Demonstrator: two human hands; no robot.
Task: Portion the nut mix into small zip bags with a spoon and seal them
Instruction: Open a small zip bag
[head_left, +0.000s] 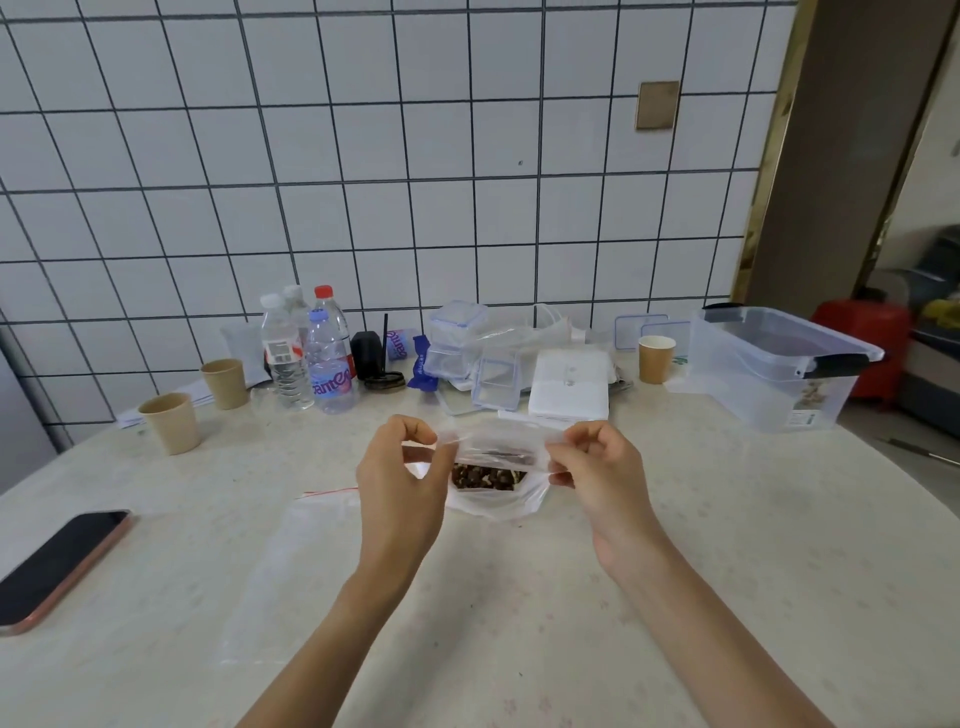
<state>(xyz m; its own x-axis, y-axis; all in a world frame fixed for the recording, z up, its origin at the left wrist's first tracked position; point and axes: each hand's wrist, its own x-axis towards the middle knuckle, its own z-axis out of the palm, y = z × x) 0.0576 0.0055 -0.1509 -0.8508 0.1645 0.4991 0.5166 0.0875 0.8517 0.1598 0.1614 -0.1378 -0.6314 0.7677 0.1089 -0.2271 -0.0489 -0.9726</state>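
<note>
A small zip bag (496, 470) is pinched at its top by the left hand (402, 486) and right hand (597, 467), fingers closed on the plastic. Nut mix (485, 477) is seen inside it.

Clear, glossy plastic zip bag (496, 457) (thin, crinkled); matt speckled stone-look table (727, 545); brown paper cup (171, 423).

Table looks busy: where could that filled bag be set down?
Bare table lies right of the right hand, before the clear bin. Another patch sits between the phone and the empty zip bag. The back edge by the bottles and stacked containers is crowded.
</note>
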